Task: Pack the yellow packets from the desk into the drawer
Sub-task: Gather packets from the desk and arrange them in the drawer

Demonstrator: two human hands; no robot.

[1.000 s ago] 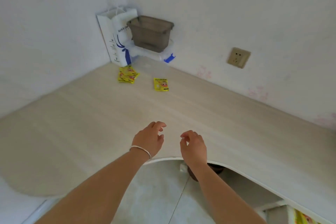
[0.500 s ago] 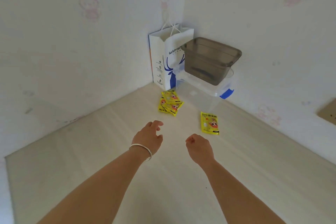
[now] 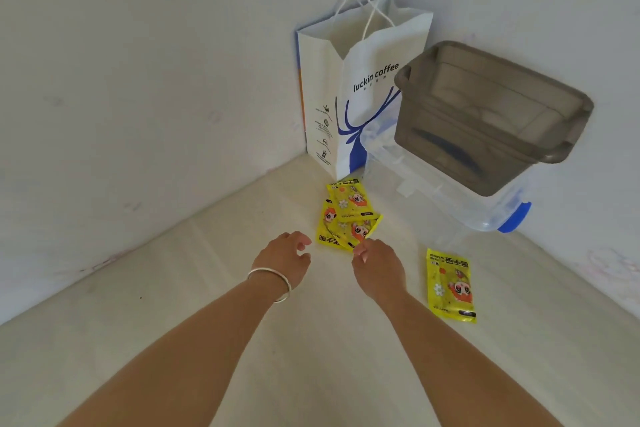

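A small pile of yellow packets (image 3: 348,215) with cartoon prints lies on the pale wooden desk (image 3: 173,305) near the corner. One more yellow packet (image 3: 450,286) lies alone to the right. My left hand (image 3: 285,258), with a silver bangle on the wrist, hovers just left of the pile with fingers apart and empty. My right hand (image 3: 377,269) has its fingertips at the pile's near edge, fingers curled; whether they pinch a packet I cannot tell. No drawer is in view.
A white and blue paper bag (image 3: 356,97) stands in the corner against the walls. Right of it a clear plastic box with blue clips (image 3: 450,198) carries a smoky grey tub (image 3: 491,114). Walls close the desk on two sides.
Both hands have reached forward across the desk from its front edge toward the corner. The view has closed in on the packets, and the right fingertips now meet the pile.
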